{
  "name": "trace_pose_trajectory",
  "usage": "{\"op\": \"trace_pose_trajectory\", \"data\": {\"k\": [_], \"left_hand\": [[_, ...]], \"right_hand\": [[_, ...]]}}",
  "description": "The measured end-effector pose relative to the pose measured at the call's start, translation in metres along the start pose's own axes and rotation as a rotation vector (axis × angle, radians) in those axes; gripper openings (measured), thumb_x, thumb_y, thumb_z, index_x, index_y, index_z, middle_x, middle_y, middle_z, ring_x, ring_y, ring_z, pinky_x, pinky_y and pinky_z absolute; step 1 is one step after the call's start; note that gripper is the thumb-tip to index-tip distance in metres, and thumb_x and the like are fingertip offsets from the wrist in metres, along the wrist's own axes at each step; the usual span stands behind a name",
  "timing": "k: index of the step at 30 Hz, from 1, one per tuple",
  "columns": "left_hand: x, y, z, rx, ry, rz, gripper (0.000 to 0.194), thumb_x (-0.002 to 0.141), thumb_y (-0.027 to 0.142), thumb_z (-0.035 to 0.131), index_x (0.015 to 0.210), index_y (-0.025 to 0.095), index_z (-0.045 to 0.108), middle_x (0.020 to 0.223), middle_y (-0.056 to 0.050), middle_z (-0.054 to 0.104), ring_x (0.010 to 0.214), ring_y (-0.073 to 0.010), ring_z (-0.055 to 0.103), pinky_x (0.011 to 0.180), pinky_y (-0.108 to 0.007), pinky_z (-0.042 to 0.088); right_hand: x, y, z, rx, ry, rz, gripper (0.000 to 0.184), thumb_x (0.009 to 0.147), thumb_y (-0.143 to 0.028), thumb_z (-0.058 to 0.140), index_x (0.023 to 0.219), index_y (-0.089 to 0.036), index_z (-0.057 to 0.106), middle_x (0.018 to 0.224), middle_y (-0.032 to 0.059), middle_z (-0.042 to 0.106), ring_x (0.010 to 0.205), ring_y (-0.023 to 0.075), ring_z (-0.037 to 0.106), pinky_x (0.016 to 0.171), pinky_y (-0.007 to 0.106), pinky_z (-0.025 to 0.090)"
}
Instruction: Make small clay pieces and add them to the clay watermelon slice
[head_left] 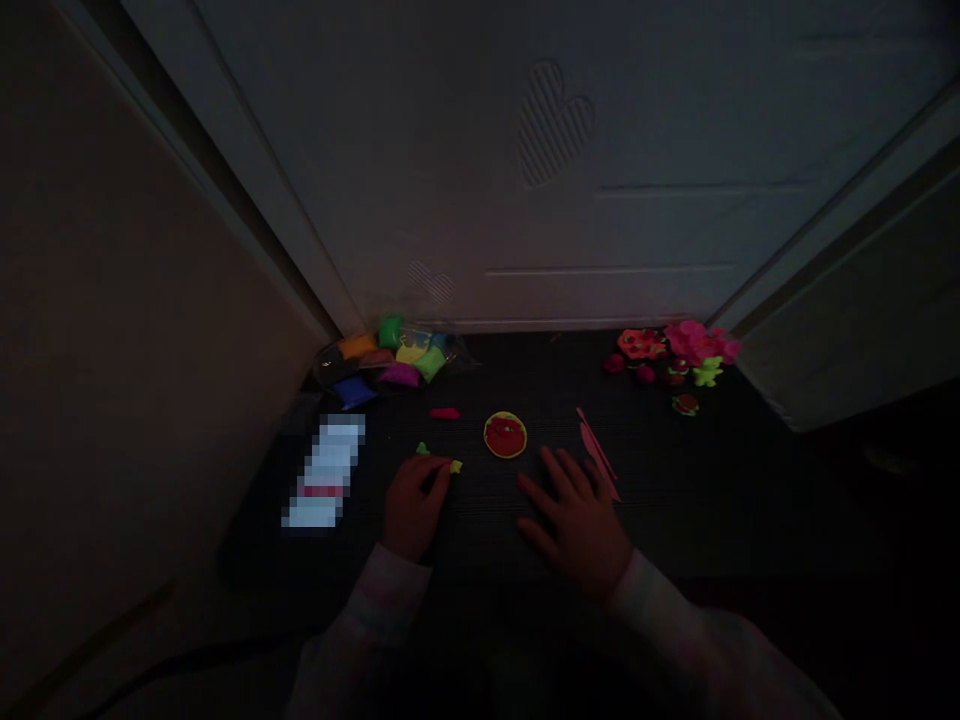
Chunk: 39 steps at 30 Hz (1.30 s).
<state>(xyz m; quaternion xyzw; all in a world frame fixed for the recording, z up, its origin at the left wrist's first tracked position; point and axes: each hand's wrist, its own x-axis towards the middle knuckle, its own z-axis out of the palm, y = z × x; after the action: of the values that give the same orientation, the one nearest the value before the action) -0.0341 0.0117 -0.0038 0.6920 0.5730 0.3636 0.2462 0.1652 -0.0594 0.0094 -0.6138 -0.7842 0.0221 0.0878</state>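
A yellow-edged red disc (506,443) lies flat just beyond two hands

From where I stand, the light is poor, but the disc shows up well on the dark tabletop (697,510). It is round and deep red, with a thin yellow border running about it. Lumpy red bits and small green flecks crowd its upper part; the lower part looks smoother. It sits ahead of the hands, between them from side to side, and neither touches it.

The left hand (414,508) has thumb and forefinger drawn together at a small yellow piece (456,467); I can't tell whether they grip it. A green bit (422,449) is just beside that hand. The right hand (581,525) is spread palm down, fingers apart and grasping nothing, close to some slim pink pieces (598,452). A short pink roll (445,413) lies left of the disc.
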Motion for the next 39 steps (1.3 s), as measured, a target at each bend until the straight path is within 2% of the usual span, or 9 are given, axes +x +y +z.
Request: {"op": "trace_pose_trajectory", "data": {"k": [2,5,9,13,17,20,24,28,39], "left_hand": [[-0.0001,0.0003,0.0002,-0.003,0.007,0.0,0.015,0.073,0.028,0.049,0.077,0.021,0.062,0.081,-0.002,0.061,0.079,-0.0165,0.056,0.076,-0.032,0.044],[0.0001,0.0009,0.0003,-0.01,0.021,0.004,0.015,0.073,0.028,0.05,0.076,0.021,0.062,0.08,-0.002,0.062,0.079,-0.0165,0.056,0.076,-0.031,0.044],[0.0004,0.001,0.0004,-0.011,0.017,0.002,0.015,0.073,0.028,0.05,0.077,0.021,0.063,0.08,-0.002,0.062,0.078,-0.0163,0.056,0.074,-0.031,0.045],[0.0002,0.0002,0.0008,-0.007,0.008,0.006,0.015,0.074,0.028,0.049,0.077,0.021,0.062,0.08,-0.002,0.061,0.079,-0.0163,0.055,0.075,-0.031,0.044],[-0.0003,-0.0002,0.0012,-0.013,0.021,0.007,0.016,0.074,0.029,0.049,0.078,0.022,0.062,0.08,-0.002,0.061,0.079,-0.0166,0.055,0.077,-0.033,0.044],[-0.0006,0.0,0.0013,-0.018,0.017,0.007,0.016,0.074,0.028,0.049,0.078,0.021,0.062,0.081,-0.002,0.061,0.079,-0.0166,0.055,0.078,-0.033,0.043],[-0.0004,0.0004,0.0012,-0.02,0.024,0.008,0.015,0.073,0.028,0.049,0.077,0.021,0.062,0.081,-0.002,0.062,0.079,-0.0164,0.056,0.076,-0.031,0.044],[-0.0003,0.0002,0.0015,-0.017,0.02,0.015,0.015,0.074,0.029,0.049,0.077,0.021,0.062,0.08,-0.002,0.061,0.08,-0.0163,0.055,0.077,-0.031,0.044],[-0.0007,0.0001,0.0017,-0.012,0.02,0.0,0.016,0.074,0.028,0.049,0.076,0.02,0.062,0.081,-0.002,0.062,0.08,-0.0162,0.056,0.076,-0.03,0.044]], "right_hand": [[0.0003,0.0003,0.0005,-0.016,0.014,0.027,0.046,0.077,-0.052,0.037,0.117,-0.031,0.045,0.133,0.0079,0.032,0.119,0.0294,0.027,0.093,0.049,0.015],[0.0004,0.0008,0.0011,0.027,-0.059,-0.127,0.049,0.077,-0.052,0.038,0.121,-0.031,0.04,0.134,0.0067,0.031,0.12,0.026,0.027,0.093,0.045,0.016],[0.0006,0.0029,0.0012,-0.007,0.0,0.027,0.046,0.077,-0.053,0.036,0.118,-0.033,0.043,0.133,0.0076,0.032,0.119,0.0289,0.027,0.092,0.049,0.016],[0.001,0.004,0.0012,0.01,-0.054,-0.113,0.047,0.078,-0.053,0.034,0.122,-0.034,0.038,0.134,0.0074,0.031,0.12,0.0257,0.027,0.093,0.046,0.017],[0.0013,0.0027,0.0021,-0.041,-0.01,0.029,0.047,0.078,-0.053,0.034,0.118,-0.031,0.044,0.133,0.009,0.032,0.119,0.0287,0.027,0.092,0.049,0.016],[-0.0001,0.001,0.0033,-0.016,-0.05,-0.12,0.05,0.078,-0.052,0.036,0.123,-0.033,0.036,0.134,0.0062,0.031,0.119,0.0252,0.028,0.093,0.045,0.018],[-0.0011,0.0016,0.0038,-0.057,-0.014,0.032,0.046,0.077,-0.051,0.037,0.12,-0.033,0.041,0.133,0.007,0.032,0.119,0.0293,0.028,0.091,0.048,0.018],[-0.0014,0.0017,0.0041,-0.022,-0.053,-0.092,0.049,0.078,-0.051,0.036,0.123,-0.034,0.035,0.133,0.0072,0.032,0.119,0.0257,0.028,0.092,0.046,0.018],[-0.0014,0.0007,0.0032,-0.049,-0.008,0.048,0.046,0.078,-0.052,0.035,0.12,-0.033,0.04,0.133,0.0079,0.032,0.119,0.0281,0.028,0.092,0.048,0.019]]}}
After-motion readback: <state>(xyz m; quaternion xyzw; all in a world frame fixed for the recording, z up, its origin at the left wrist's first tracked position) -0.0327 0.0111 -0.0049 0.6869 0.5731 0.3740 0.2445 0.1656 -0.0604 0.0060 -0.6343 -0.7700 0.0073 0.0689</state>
